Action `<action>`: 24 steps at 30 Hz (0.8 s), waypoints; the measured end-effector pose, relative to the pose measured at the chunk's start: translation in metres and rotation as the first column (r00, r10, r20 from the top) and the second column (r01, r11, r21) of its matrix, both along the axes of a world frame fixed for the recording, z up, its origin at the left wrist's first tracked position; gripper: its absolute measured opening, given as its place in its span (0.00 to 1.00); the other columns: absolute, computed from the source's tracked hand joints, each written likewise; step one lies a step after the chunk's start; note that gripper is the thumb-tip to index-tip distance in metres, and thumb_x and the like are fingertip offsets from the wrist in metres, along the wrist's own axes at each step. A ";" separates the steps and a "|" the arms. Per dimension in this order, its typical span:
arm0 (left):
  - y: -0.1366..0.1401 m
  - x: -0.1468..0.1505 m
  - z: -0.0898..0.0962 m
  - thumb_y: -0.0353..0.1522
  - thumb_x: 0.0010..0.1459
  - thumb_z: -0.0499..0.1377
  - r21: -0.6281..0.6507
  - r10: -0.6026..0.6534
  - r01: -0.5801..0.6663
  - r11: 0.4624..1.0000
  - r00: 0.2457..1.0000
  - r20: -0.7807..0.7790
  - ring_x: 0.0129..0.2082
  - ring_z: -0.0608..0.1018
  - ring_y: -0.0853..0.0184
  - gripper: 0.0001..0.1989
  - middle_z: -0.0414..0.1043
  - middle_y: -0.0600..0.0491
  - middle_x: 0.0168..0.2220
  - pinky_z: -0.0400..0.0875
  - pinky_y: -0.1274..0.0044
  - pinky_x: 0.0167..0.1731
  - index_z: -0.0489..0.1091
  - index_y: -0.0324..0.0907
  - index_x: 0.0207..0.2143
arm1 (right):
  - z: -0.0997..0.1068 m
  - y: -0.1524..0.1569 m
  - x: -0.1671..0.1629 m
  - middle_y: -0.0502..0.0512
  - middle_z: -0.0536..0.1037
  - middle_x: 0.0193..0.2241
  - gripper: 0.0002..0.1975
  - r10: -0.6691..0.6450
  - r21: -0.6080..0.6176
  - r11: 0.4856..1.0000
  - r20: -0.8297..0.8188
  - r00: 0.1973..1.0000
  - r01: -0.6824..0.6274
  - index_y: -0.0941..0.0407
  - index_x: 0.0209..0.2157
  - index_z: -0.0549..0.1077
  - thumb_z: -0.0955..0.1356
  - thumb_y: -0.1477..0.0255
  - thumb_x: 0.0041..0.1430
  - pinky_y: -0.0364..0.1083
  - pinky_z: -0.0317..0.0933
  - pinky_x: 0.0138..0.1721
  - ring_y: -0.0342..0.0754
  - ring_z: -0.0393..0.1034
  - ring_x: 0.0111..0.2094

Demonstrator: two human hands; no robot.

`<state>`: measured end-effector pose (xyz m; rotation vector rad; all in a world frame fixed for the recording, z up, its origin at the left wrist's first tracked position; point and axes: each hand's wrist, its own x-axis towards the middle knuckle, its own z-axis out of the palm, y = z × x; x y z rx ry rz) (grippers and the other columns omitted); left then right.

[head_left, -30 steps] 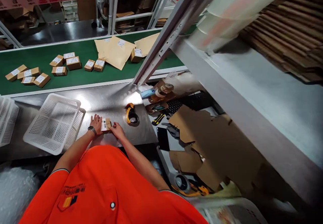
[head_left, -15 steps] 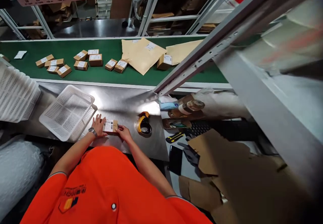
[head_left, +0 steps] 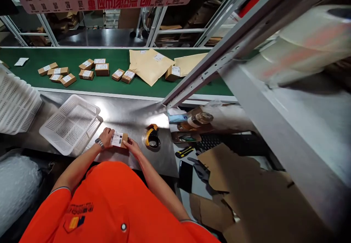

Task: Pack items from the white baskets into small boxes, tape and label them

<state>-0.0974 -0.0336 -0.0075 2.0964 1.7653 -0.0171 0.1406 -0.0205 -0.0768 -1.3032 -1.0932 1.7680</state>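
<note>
A small cardboard box point(head_left: 119, 139) with a white printed label on top is held between my two hands over the steel table point(head_left: 131, 111). My left hand point(head_left: 106, 137), with a metal watch at the wrist, grips the box's left end. On its right end, my right hand point(head_left: 132, 146) is closed with the thumb near the top edge. The fingers under and behind the box are hidden. To the right of my hands a yellow and black tape dispenser point(head_left: 152, 137) lies on the steel.
A white perforated basket point(head_left: 70, 126) stands left of my hands, beside stacked baskets point(head_left: 19, 104). Behind runs a green conveyor point(head_left: 109, 87) with small labelled boxes and padded envelopes point(head_left: 152, 67). A metal post point(head_left: 208, 67) slants up at right. A utility knife point(head_left: 184, 152) and cardboard point(head_left: 241, 184) lie right.
My left hand has gone from lying flat beside the box to gripping its left end. The box now looks slightly raised and tilted. The whole view has shifted a little.
</note>
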 end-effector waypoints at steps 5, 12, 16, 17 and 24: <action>-0.004 0.014 0.028 0.31 0.54 0.74 0.134 -0.026 0.030 0.991 0.999 -0.027 0.82 0.55 0.32 0.45 0.62 0.31 0.78 0.41 0.39 0.80 0.69 0.40 0.73 | 0.027 -0.002 0.003 0.62 0.90 0.52 0.34 -0.001 0.002 1.000 -0.095 0.995 0.001 0.53 0.51 0.85 0.86 0.53 0.44 0.62 0.74 0.65 0.62 0.83 0.53; -0.008 0.046 0.049 0.31 0.60 0.71 0.177 -0.130 0.120 0.977 0.990 0.050 0.85 0.48 0.33 0.41 0.57 0.34 0.82 0.35 0.36 0.80 0.69 0.39 0.75 | 0.051 -0.007 -0.013 0.58 0.90 0.49 0.36 -0.015 0.036 0.999 -0.142 0.990 0.021 0.52 0.49 0.85 0.87 0.51 0.41 0.60 0.73 0.64 0.59 0.82 0.53; 0.002 0.020 0.055 0.34 0.61 0.73 0.209 0.194 -0.208 0.955 0.977 0.087 0.86 0.41 0.30 0.50 0.41 0.29 0.86 0.34 0.37 0.81 0.58 0.36 0.81 | 0.061 -0.007 -0.004 0.59 0.89 0.52 0.36 -0.082 0.021 0.996 -0.154 0.985 0.086 0.51 0.51 0.84 0.87 0.50 0.43 0.61 0.72 0.66 0.60 0.82 0.55; 0.005 0.011 0.056 0.33 0.61 0.73 0.208 0.322 -0.339 0.918 0.940 0.115 0.86 0.39 0.31 0.53 0.37 0.27 0.86 0.35 0.38 0.81 0.53 0.33 0.83 | 0.063 -0.007 -0.001 0.60 0.89 0.52 0.36 -0.125 0.006 0.992 -0.167 0.978 0.128 0.52 0.52 0.83 0.87 0.50 0.44 0.60 0.73 0.65 0.60 0.82 0.55; 0.006 0.016 0.048 0.38 0.79 0.58 -0.262 0.598 -0.589 0.764 0.497 0.629 0.75 0.75 0.50 0.39 0.66 0.29 0.77 0.75 0.55 0.71 0.47 0.39 0.84 | 0.075 -0.010 -0.023 0.61 0.87 0.52 0.36 -0.335 -0.022 0.940 -0.257 0.907 0.341 0.53 0.56 0.78 0.83 0.50 0.50 0.53 0.79 0.50 0.57 0.82 0.51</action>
